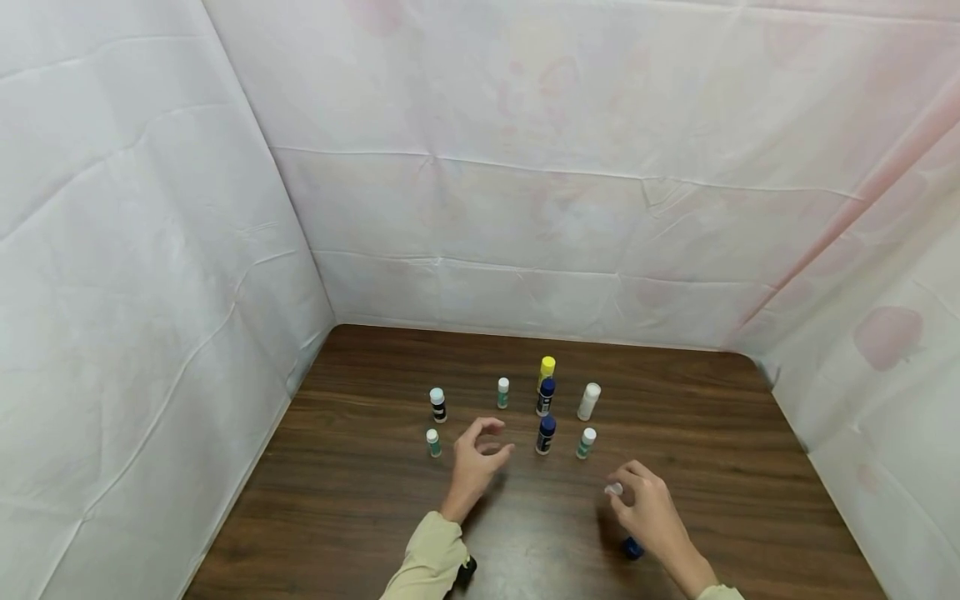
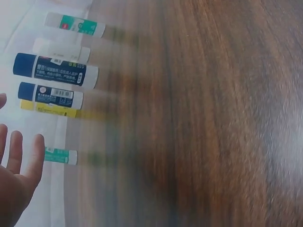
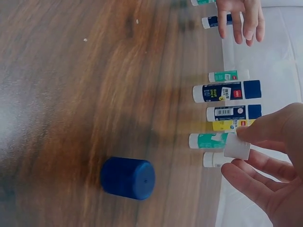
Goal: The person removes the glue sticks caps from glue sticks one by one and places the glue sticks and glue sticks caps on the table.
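Observation:
My right hand [image 1: 647, 510] pinches a small white cap [image 3: 237, 146] between thumb and fingertips, above the table. Below that hand, a dark blue cap [image 3: 127, 178] lies on its side on the wood. My left hand [image 1: 476, 467] hangs over the table with fingers loosely bent, holding nothing. Two navy glue sticks [image 1: 546, 435] stand upright between the hands, one behind the other. Nearest the right hand is a green glue stick [image 1: 586, 443] with a white top. Another small green glue stick [image 1: 433, 443] stands to the left of the left hand.
Farther back stand a yellow glue stick [image 1: 547, 367], a white one [image 1: 588, 402] and a small green one [image 1: 503, 393]. A dark stick with a pale cap [image 1: 438, 405] is at the left. White cloth walls [image 1: 480, 217] border the brown table [image 1: 337, 517].

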